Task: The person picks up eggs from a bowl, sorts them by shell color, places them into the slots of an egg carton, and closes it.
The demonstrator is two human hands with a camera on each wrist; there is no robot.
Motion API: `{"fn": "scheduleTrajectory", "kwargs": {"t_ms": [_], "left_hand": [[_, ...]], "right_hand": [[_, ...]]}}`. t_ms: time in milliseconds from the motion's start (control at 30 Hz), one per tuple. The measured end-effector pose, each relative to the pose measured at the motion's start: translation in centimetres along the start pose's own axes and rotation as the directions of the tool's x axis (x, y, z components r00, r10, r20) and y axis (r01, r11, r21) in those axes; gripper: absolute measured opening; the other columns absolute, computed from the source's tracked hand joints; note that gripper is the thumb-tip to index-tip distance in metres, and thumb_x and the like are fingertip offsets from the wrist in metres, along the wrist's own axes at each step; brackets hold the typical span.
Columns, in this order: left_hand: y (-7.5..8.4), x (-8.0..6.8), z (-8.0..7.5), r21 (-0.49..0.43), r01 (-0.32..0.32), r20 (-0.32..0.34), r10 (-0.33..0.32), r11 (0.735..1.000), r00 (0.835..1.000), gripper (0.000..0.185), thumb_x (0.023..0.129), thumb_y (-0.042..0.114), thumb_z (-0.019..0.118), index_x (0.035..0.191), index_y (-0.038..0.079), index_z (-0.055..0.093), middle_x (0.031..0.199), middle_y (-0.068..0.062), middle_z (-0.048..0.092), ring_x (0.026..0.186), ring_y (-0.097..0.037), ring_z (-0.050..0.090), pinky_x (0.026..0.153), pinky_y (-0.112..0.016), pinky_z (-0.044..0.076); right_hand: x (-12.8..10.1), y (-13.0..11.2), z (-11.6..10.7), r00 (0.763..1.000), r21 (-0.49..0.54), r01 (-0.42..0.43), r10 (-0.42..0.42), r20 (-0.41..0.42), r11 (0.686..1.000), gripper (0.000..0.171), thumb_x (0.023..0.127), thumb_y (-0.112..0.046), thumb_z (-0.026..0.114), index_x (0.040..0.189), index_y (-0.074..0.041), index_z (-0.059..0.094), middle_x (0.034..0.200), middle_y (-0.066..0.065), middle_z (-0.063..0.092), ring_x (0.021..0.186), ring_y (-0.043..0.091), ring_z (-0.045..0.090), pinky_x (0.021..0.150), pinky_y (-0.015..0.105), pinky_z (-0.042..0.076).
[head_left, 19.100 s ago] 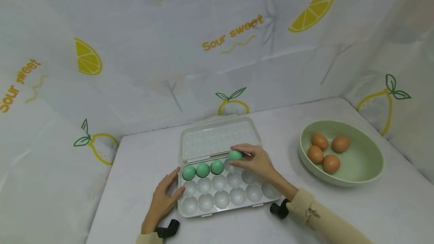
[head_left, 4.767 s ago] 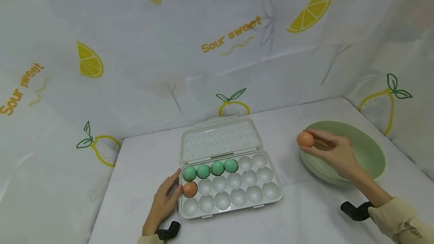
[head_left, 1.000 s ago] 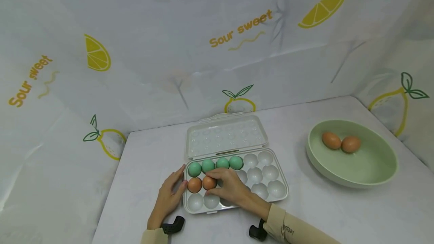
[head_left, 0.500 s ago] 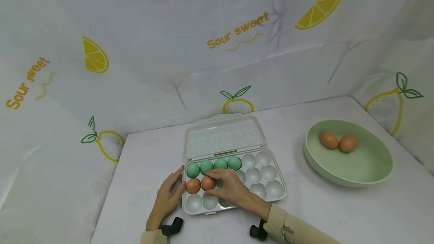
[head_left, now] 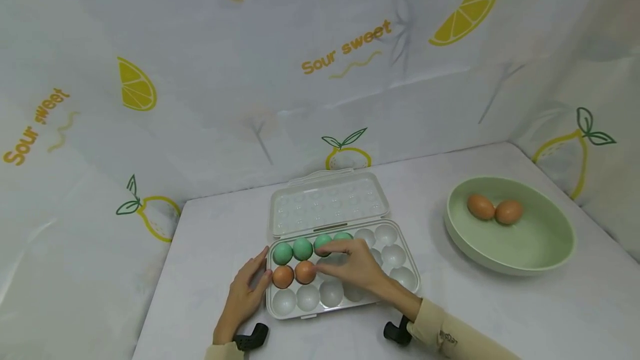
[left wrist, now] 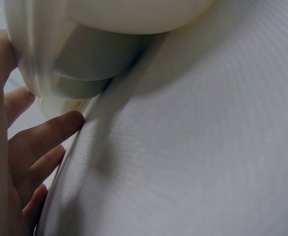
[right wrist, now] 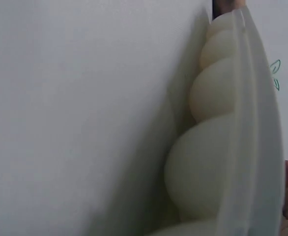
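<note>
Egg tray [head_left: 400,288]: it lay open on the table [head_left: 500,315] straight before me, long axis running left to right, lid flat behind it.
Brown eggs in tray [head_left: 305,272]: two sat side by side at the left end of the tray's middle row, just in front of the green eggs [head_left: 302,249] in the back row.
Right hand [head_left: 357,265]: it hovered over the tray's middle, fingers loosely extended, holding nothing; the second brown egg lay just left of my fingertips.
Left hand [head_left: 245,293]: flat and relaxed, it rested against the tray's left edge.
Bowl [head_left: 545,260]: well right of the tray, it held two more brown eggs [head_left: 495,210], nearer my right hand.
</note>
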State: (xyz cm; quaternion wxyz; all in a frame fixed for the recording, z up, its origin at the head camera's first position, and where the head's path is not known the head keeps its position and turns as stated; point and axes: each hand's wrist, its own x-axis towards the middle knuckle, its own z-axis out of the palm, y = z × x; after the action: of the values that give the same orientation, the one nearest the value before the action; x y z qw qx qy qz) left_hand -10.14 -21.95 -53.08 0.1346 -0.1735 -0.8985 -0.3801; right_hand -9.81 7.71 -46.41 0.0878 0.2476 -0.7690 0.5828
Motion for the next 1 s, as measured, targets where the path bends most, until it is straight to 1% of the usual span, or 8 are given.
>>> {"fn": "scheduleTrajectory", "kwargs": {"t_ms": [100,267,367,533,700,767,867,1000], "left_hand": [[0.0,0.0,-0.1,0.008,-0.009,-0.006,0.009,1.000,1.000,0.053,0.095,0.013,0.069,0.147,0.013,0.057,0.142,-0.014,0.064,0.131,-0.037,0.060,0.121,-0.001,0.018],[0.1,0.0,0.0,0.026,-0.015,-0.018,0.016,1.000,1.000,0.052,0.095,0.013,0.068,0.146,0.013,0.057,0.140,-0.015,0.066,0.129,-0.039,0.061,0.121,-0.001,0.018],[0.1,0.0,0.1,0.024,-0.009,-0.016,0.009,1.000,1.000,0.052,0.096,0.013,0.067,0.147,0.014,0.057,0.138,-0.015,0.067,0.129,-0.039,0.061,0.121,0.000,0.018],[0.2,0.0,0.1,0.022,-0.017,-0.018,0.018,1.000,1.000,0.053,0.095,0.012,0.068,0.147,0.014,0.057,0.137,-0.015,0.068,0.129,-0.039,0.061,0.121,-0.001,0.018],[0.1,0.1,0.1,0.023,-0.035,-0.025,0.035,0.999,0.999,0.054,0.095,0.011,0.068,0.148,0.015,0.056,0.139,-0.015,0.067,0.128,-0.039,0.060,0.122,-0.002,0.018],[0.1,0.1,0.1,0.022,-0.034,-0.024,0.034,0.999,0.999,0.053,0.096,0.011,0.068,0.148,0.015,0.056,0.139,-0.015,0.066,0.128,-0.040,0.060,0.121,-0.001,0.018],[0.1,0.0,0.1,0.025,-0.024,-0.017,0.024,0.999,1.000,0.053,0.096,0.012,0.068,0.147,0.015,0.056,0.139,-0.014,0.067,0.129,-0.039,0.059,0.121,-0.001,0.018],[0.2,-0.1,0.1,0.016,0.004,-0.003,-0.004,1.000,1.000,0.053,0.096,0.014,0.069,0.148,0.016,0.056,0.140,-0.013,0.066,0.131,-0.036,0.059,0.121,-0.001,0.018]], "right_hand": [[-0.1,-0.1,-1.0,1.000,0.058,0.010,-0.010,0.016,0.998,0.026,0.079,-0.009,0.087,0.102,0.002,0.079,0.098,0.017,0.080,0.096,0.021,0.076,0.091,0.036,0.065],[-0.2,0.3,-2.9,0.996,0.165,0.027,-0.040,0.075,0.986,0.027,0.082,-0.002,0.083,0.105,0.011,0.075,0.104,0.028,0.076,0.103,0.022,0.076,0.096,0.042,0.063],[-0.4,0.4,-4.5,0.994,0.193,-0.017,-0.004,0.108,0.981,0.031,0.083,0.000,0.082,0.109,0.014,0.072,0.109,0.031,0.074,0.108,0.014,0.074,0.102,0.034,0.061],[-0.5,0.4,-7.8,0.994,0.150,-0.048,0.032,0.106,0.988,0.036,0.082,-0.001,0.083,0.115,0.010,0.072,0.116,0.027,0.074,0.112,0.000,0.069,0.106,0.019,0.055],[-0.5,0.5,-11.5,0.997,0.114,-0.058,0.052,0.057,0.992,0.037,0.083,0.002,0.081,0.118,0.007,0.072,0.117,-0.005,0.077,0.114,-0.003,0.068,0.105,0.016,0.054],[-0.7,0.6,-13.1,0.996,0.112,-0.082,0.078,0.042,0.990,0.038,0.083,0.004,0.080,0.120,0.009,0.071,0.117,-0.012,0.075,0.116,-0.004,0.067,0.105,0.014,0.053],[-1.2,0.7,-15.2,0.991,0.052,-0.131,0.131,0.006,0.990,0.038,0.085,0.001,0.079,0.121,0.009,0.070,0.118,-0.009,0.076,0.116,-0.007,0.065,0.104,0.010,0.051],[-2.1,0.7,-17.5,0.971,-0.020,-0.233,0.232,-0.054,0.972,0.038,0.087,-0.008,0.081,0.122,0.004,0.072,0.120,-0.001,0.076,0.116,-0.010,0.064,0.103,0.007,0.050]]}}
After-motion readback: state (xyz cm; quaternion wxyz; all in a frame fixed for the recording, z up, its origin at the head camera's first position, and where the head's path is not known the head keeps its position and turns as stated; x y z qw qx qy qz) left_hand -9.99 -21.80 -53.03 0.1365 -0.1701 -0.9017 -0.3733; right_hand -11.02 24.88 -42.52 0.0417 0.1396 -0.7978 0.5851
